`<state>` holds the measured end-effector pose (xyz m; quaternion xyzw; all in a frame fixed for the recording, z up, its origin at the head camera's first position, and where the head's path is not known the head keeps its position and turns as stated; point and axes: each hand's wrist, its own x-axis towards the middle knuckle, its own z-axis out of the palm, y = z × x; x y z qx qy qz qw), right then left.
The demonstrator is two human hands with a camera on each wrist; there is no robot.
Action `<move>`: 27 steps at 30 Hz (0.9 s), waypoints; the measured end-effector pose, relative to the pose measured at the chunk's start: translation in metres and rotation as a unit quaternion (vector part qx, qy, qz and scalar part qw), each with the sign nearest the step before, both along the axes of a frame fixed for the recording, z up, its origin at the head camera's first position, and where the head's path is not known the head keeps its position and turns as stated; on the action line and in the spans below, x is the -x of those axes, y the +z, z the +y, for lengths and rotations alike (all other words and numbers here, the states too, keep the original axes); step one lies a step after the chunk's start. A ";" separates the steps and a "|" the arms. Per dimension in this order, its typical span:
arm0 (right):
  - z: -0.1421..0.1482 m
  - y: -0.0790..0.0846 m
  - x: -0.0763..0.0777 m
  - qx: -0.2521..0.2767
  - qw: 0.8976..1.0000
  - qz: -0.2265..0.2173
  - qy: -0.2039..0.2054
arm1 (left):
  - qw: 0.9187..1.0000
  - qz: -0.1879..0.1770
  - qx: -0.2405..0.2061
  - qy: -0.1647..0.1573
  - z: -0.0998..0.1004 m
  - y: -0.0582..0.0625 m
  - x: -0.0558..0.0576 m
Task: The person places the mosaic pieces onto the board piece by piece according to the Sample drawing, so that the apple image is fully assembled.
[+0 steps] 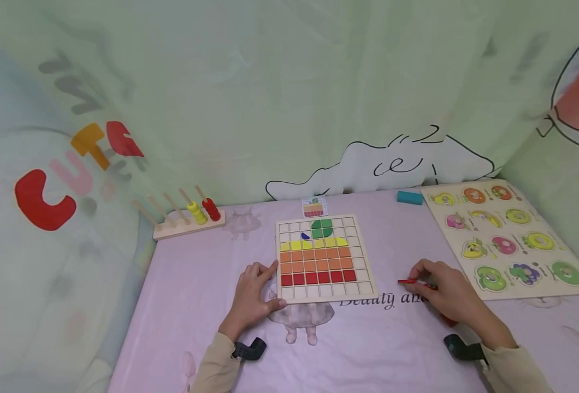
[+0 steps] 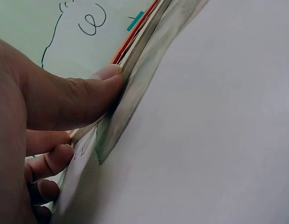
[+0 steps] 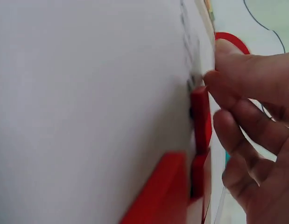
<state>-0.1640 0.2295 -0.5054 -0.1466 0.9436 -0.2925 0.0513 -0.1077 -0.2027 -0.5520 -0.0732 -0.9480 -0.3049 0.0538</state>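
Observation:
A wooden grid board [image 1: 367,288] lies flat in the head view, with rows of red, orange and yellow pieces, a small blue piece [image 1: 305,236] and green pieces [image 1: 322,228]. My left hand [image 1: 252,295] holds its lower left corner, thumb at the near edge and index finger at the left edge. Right of the board, my right hand [image 1: 444,289] pinches a thin red piece [image 3: 234,42] with a curved edge between thumb and index finger. Beneath that hand, loose red pieces [image 3: 200,119] lie on the cloth, mostly hidden in the head view.
Behind the board lies a small picture card [image 1: 314,207]. A wooden peg stand [image 1: 188,226] with yellow and red beads is at back left. A teal block [image 1: 409,197] sits at the back, beside a fruit puzzle board [image 1: 473,215] on the right. Fabric walls edge the table.

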 end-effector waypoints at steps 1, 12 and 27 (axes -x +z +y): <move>-0.002 0.001 0.001 0.007 1.000 -0.001 0.000 | 1.000 0.000 -0.001 0.000 0.000 0.001 0.000; -0.019 0.002 0.014 0.147 0.988 -0.025 -0.042 | 1.000 0.010 0.000 -0.004 0.000 0.000 0.000; -0.059 0.007 0.021 0.242 0.969 -0.040 -0.035 | 1.000 0.004 -0.009 0.000 0.001 0.003 -0.001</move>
